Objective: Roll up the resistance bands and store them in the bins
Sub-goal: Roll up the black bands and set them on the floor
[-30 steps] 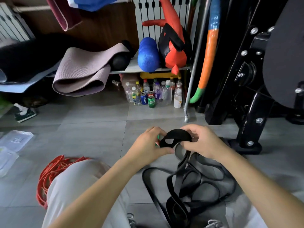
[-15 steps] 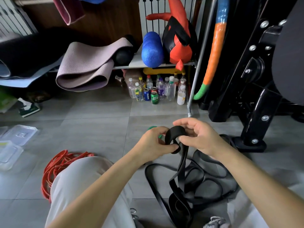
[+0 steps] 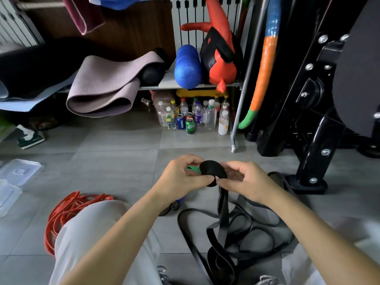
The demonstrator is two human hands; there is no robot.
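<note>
Black rubber front and centre from the head camera: black band (image 3: 212, 171) wound into a small tight coil, lifted clear of the grey floor (image 3: 115, 161) at mid-frame. Pinched on one side by the left hand (image 3: 181, 178), thumb and forefinger clamped on the coil's edge, other fingers curled over the top. Met on the other side by the right hand (image 3: 247, 179), thumb and fingertips closed on the coil's lower rim, right at the drop-off of the flat tail. Held that way, by the look of it, to keep the wraps from springing loose while feeding the next turn. Both wrists cocked inward, forearms reaching out from the lower corners, palms facing each other across the roll.

Below, plenty of unrolled tail hanging straight down, then sprawling in loose loops on the tiles between the legs; rolling judged early, well short of done. Small green thing (image 3: 192, 168) peeking out by the left fingers; cannot tell what. Off to the left, red bands (image 3: 67, 210) heaped by the pale trouser leg (image 3: 98, 239), not yet rolled. Further left at the frame edge, clear plastic bins (image 3: 19, 171) lying on the floor, well apart from the hands, waiting for the finished rolls.
</note>
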